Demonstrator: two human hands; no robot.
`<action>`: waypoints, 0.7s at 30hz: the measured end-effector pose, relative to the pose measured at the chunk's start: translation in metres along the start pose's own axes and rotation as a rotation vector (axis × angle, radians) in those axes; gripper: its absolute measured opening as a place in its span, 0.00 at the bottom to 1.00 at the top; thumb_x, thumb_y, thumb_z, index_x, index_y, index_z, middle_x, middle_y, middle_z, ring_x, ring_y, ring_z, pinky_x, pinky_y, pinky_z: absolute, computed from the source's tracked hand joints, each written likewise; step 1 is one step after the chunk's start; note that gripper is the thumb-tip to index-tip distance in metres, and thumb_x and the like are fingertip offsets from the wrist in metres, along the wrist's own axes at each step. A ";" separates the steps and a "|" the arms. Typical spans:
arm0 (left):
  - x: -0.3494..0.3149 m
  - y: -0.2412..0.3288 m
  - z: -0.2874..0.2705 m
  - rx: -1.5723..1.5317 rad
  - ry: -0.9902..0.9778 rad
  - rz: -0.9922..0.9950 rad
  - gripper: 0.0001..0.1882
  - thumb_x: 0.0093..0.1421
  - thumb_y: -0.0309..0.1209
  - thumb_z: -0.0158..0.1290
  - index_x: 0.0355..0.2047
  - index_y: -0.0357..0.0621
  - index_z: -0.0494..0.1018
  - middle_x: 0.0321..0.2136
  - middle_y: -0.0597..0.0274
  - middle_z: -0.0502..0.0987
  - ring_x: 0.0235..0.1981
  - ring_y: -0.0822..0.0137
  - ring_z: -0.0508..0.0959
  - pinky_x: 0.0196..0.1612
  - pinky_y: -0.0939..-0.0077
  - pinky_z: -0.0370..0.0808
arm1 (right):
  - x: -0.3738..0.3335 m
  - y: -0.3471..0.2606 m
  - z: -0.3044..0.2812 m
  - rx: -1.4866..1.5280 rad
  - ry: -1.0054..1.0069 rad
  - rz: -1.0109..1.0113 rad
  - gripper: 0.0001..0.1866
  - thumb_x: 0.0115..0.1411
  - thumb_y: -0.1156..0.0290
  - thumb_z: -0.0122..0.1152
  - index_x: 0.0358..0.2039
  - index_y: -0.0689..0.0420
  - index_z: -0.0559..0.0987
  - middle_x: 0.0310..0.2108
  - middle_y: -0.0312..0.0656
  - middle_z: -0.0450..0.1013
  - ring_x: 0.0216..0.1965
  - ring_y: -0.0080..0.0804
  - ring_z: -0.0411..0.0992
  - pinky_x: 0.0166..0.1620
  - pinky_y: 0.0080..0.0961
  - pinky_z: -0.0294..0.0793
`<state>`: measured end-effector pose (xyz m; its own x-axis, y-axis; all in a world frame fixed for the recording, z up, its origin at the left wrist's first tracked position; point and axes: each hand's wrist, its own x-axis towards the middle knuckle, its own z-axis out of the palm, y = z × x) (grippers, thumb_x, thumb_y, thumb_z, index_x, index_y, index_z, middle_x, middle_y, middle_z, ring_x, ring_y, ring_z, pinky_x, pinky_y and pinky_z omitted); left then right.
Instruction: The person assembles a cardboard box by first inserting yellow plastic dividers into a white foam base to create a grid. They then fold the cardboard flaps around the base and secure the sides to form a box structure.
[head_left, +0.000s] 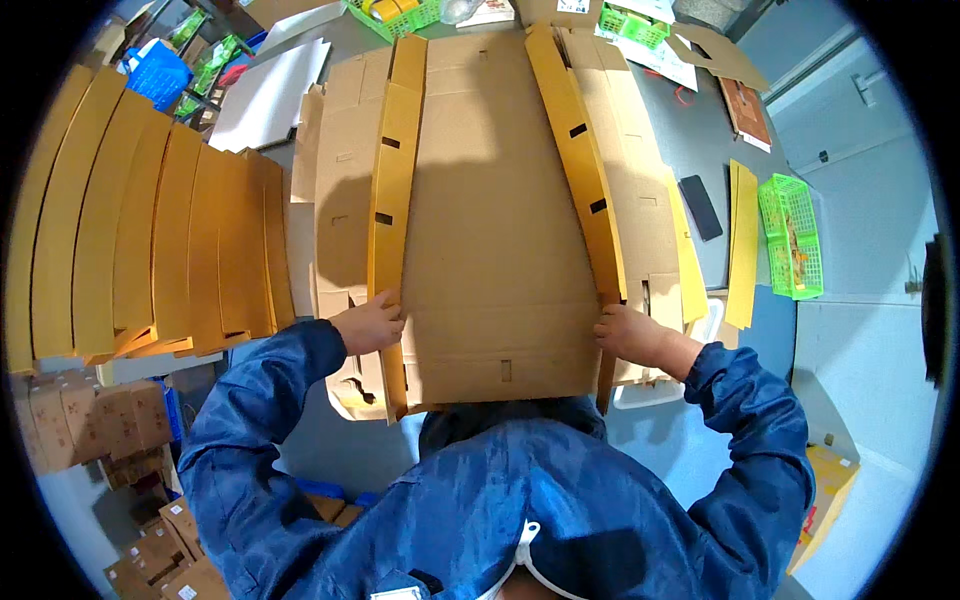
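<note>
A large brown cardboard sheet [490, 230] lies in front of me on the table, its near end reaching my body. Two long yellow cardboard strips with dark slots stand up along it; whether they are folded from the sheet or separate, I cannot tell. My left hand [368, 325] is closed around the near part of the left strip [390, 190]. At the near part of the right strip [580, 160], my right hand [640, 335] pinches its edge. Outside the strips, creased panels [343, 190] with cut slots lie on both sides.
Yellow cardboard pieces [130, 220] stand in a row at the left. To the right are a black phone [701, 207], yellow strips [741, 240] and a green basket [790, 237]. More green baskets [405, 18] sit at the far edge. Brown boxes [95, 415] are stacked lower left.
</note>
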<state>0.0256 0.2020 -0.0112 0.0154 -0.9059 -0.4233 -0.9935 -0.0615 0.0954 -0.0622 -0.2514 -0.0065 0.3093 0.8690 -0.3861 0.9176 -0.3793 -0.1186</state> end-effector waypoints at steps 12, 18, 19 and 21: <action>0.023 0.040 0.004 -0.203 -0.119 -0.021 0.12 0.54 0.33 0.49 0.40 0.57 0.73 0.40 0.71 0.72 0.51 0.67 0.66 0.54 0.51 0.57 | 0.049 -0.006 0.015 0.331 0.312 0.485 0.05 0.53 0.67 0.54 0.27 0.53 0.75 0.28 0.42 0.72 0.31 0.43 0.73 0.33 0.39 0.72; 0.039 0.006 -0.010 -0.979 0.343 -0.320 0.14 0.56 0.27 0.48 0.44 0.45 0.71 0.40 0.50 0.74 0.44 0.50 0.72 0.47 0.66 0.69 | 0.057 0.005 0.014 0.509 0.548 0.730 0.07 0.52 0.66 0.56 0.24 0.55 0.74 0.23 0.46 0.72 0.28 0.47 0.73 0.31 0.41 0.71; 0.049 0.006 -0.009 -0.880 0.371 -0.390 0.13 0.56 0.29 0.48 0.42 0.45 0.72 0.39 0.52 0.74 0.43 0.50 0.73 0.45 0.64 0.70 | 0.058 0.005 0.008 0.582 0.617 0.821 0.07 0.52 0.66 0.56 0.24 0.55 0.74 0.22 0.46 0.72 0.28 0.48 0.73 0.31 0.41 0.71; 0.066 0.011 -0.005 -0.672 0.424 -0.553 0.12 0.56 0.33 0.49 0.39 0.46 0.73 0.37 0.54 0.76 0.41 0.52 0.74 0.43 0.61 0.72 | 0.067 0.002 0.000 0.543 0.668 0.752 0.08 0.55 0.65 0.53 0.27 0.56 0.72 0.24 0.47 0.72 0.28 0.49 0.72 0.31 0.42 0.71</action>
<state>0.0158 0.1396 -0.0333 0.6316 -0.7447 -0.2155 -0.5638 -0.6320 0.5317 -0.0394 -0.1939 -0.0326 0.9547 0.2970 0.0179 0.2648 -0.8208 -0.5061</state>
